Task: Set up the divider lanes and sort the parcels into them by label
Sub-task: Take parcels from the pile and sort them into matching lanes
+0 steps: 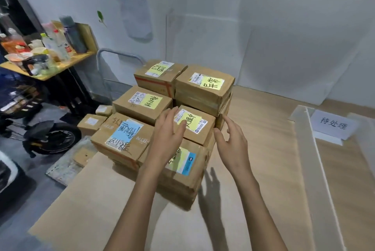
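A stack of brown cardboard parcels sits on a cardboard-covered surface (pixel 101 200). A small parcel with a yellow label (pixel 197 126) lies on top near the middle. My left hand (pixel 168 135) hovers with straight fingers over its left edge, fingertips at the label. My right hand (pixel 233 141) is open just to the right of the same parcel, apart from it. Around it lie a parcel with a blue label (pixel 121 137), a yellow-labelled parcel behind it (pixel 142 104), two more at the back (pixel 160 76) (pixel 205 86), and one below (pixel 182 165). White divider strips (pixel 312 159) lie at right beside a white lane sign (pixel 332 124).
A hand truck handle (pixel 113 51) rises behind the stack. A wooden side table (pixel 46 76) crowded with bottles stands at the left, with a scooter wheel (pixel 54 139) below it. Small boxes (pixel 91 122) lie on the floor. White boards (pixel 284 63) lean on the back wall.
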Action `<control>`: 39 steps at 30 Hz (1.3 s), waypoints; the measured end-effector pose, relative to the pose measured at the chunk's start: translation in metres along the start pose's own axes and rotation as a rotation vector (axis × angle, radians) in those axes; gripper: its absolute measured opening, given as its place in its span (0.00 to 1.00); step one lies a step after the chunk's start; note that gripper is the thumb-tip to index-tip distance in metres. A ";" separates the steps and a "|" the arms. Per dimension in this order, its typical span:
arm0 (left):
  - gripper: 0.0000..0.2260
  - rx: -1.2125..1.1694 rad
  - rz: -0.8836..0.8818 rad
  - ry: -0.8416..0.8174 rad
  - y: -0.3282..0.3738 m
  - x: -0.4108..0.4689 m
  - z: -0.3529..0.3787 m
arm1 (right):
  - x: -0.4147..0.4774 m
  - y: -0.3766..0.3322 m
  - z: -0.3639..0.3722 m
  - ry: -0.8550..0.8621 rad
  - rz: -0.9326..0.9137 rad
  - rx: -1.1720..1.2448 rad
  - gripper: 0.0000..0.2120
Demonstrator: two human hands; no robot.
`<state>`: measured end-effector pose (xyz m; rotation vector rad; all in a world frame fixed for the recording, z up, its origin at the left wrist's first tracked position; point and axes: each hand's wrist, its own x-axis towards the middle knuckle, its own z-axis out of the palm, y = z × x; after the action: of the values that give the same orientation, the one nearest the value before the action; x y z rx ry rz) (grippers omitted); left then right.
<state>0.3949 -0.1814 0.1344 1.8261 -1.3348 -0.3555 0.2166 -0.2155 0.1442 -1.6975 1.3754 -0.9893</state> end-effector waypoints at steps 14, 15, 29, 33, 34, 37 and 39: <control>0.23 -0.076 0.024 -0.122 -0.048 0.200 0.022 | 0.141 -0.005 0.071 0.261 0.154 -0.166 0.24; 0.23 -0.068 0.026 -0.131 -0.049 0.206 0.027 | 0.148 -0.003 0.073 0.270 0.149 -0.163 0.23; 0.20 -0.003 0.055 -0.134 -0.037 0.183 0.052 | 0.139 0.007 0.065 0.475 0.271 -0.060 0.17; 0.19 -0.051 0.065 -0.128 -0.013 0.153 0.052 | 0.107 0.007 0.036 0.537 0.304 -0.017 0.17; 0.19 -0.070 0.072 -0.135 -0.005 0.144 0.053 | 0.097 0.007 0.027 0.555 0.309 -0.014 0.17; 0.19 -0.147 0.096 -0.150 0.022 0.109 0.060 | 0.062 0.009 -0.005 0.620 0.315 0.001 0.17; 0.19 -0.183 0.123 -0.169 0.047 0.081 0.064 | 0.033 0.012 -0.033 0.675 0.315 0.008 0.16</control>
<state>0.3548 -0.2866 0.1486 1.5832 -1.4707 -0.5574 0.1861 -0.2521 0.1516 -1.1155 1.9801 -1.4396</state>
